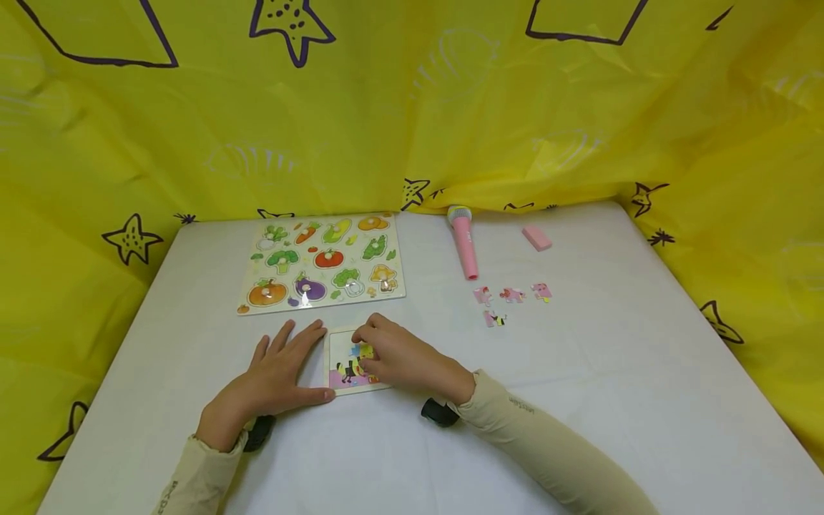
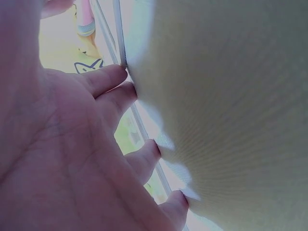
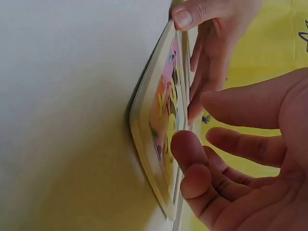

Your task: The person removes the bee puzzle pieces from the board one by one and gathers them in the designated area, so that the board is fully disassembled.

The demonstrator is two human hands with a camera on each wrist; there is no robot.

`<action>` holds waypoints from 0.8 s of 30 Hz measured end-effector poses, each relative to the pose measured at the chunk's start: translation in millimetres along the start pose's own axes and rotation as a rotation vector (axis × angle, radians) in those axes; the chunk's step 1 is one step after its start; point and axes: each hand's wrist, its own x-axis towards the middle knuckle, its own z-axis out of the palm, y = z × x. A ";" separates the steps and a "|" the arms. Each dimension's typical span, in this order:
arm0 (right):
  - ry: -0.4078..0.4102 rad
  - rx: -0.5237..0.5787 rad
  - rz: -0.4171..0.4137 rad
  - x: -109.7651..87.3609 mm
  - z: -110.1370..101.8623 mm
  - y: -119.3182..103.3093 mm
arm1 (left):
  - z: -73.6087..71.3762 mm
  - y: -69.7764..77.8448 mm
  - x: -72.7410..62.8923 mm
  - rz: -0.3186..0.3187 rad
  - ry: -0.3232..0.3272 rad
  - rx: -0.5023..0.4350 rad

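Observation:
A small jigsaw puzzle board (image 1: 340, 386) with a pale frame lies on the white table; part of its picture is filled in. My left hand (image 1: 273, 375) spreads beside it, thumb at its lower left corner and index fingertip near its upper left. In the left wrist view, the left fingertips (image 2: 153, 148) rest on the tabletop. My right hand (image 1: 408, 357) arches over the board's right side and hides part of it. The right wrist view shows right fingers (image 3: 187, 149) bent loosely at the board's picture, with no piece visible between them.
Several loose puzzle pieces (image 1: 513, 295) lie to the right. Behind the board is a vegetable knob puzzle (image 1: 302, 259). A pink toy microphone (image 1: 465, 247) and a pink block (image 1: 537, 238) sit farther back, before a yellow curtain (image 1: 360, 129).

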 end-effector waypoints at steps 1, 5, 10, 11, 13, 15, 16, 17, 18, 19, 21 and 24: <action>-0.007 -0.010 0.004 1.3 1.3 -0.5 | 0.2 -0.1 0.0 0.000 0.000 0.001; -0.034 -0.054 0.029 4.7 6.3 -1.3 | 0.5 0.0 -0.3 0.005 -0.002 -0.006; -0.049 -0.089 0.048 5.4 8.8 -2.8 | 0.0 0.7 -0.6 0.012 0.001 -0.010; -0.048 -0.096 0.049 5.5 8.7 -3.3 | -0.1 0.7 -0.6 0.012 0.002 -0.011; -0.047 -0.106 0.053 5.6 8.4 -4.4 | -0.1 0.7 -0.7 0.014 0.004 -0.012; -0.047 -0.118 0.056 5.8 7.7 -5.7 | -0.1 0.6 -0.7 0.014 0.004 -0.014; -0.050 -0.122 0.061 6.2 7.6 -6.0 | 0.0 0.5 -0.6 0.013 0.003 -0.015; -0.053 -0.124 0.066 6.4 7.6 -6.3 | 0.1 0.5 -0.7 0.012 0.002 -0.015; -0.056 -0.125 0.070 6.7 7.6 -6.6 | 0.1 0.4 -0.8 0.012 0.002 -0.016; -0.060 -0.126 0.075 7.1 7.5 -6.8 | 0.2 0.3 -0.8 0.012 0.001 -0.016; -0.068 -0.125 0.085 8.3 7.6 -7.2 | 0.1 0.1 -1.0 0.009 0.000 -0.016; -0.074 -0.126 0.095 9.4 8.1 -7.7 | 0.1 -0.2 -0.8 0.007 -0.001 -0.012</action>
